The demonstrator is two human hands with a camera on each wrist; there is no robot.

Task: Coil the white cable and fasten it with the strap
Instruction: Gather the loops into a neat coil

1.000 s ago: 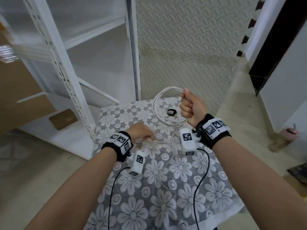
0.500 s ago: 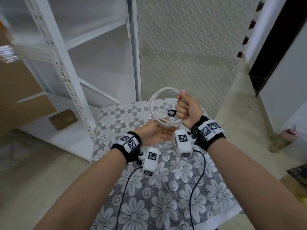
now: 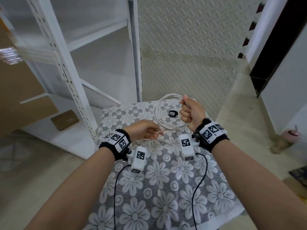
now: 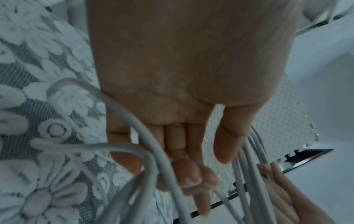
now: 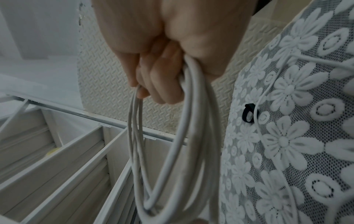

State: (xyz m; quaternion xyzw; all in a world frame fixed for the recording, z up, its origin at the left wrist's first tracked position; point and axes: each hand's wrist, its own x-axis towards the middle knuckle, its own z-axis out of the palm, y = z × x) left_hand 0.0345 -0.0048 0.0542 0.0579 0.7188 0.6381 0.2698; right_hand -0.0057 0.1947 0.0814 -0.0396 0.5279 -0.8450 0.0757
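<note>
The cable hangs as several loops from the right hand, raised over the far right part of the table. That hand is a closed fist around the gathered turns, likely so the coil keeps its round shape while more length is added. In the right wrist view the loops drop freely below the curled fingers.

From the coil's near side a loose run leads left to the left hand, which hovers low over the cloth. Its fingers are only loosely bent, with the cable passing across them; the thumb and fingertips seem to steer the strand lightly, probably so it can slide through as the next turn is made. How firmly it is pinched cannot be told. The rest of the cable trails toward the near side of the table, so coiling looks unfinished.

The strap, a small black loop, lies on the cloth on its own, seen through the coil just left of the right fist. Both hands are occupied, so one must be freed to reach it.

A white shelf stands to the far left with a brown box on a low board. Black leads from the wrist cameras cross the near cloth, and the slack could catch on them.
</note>
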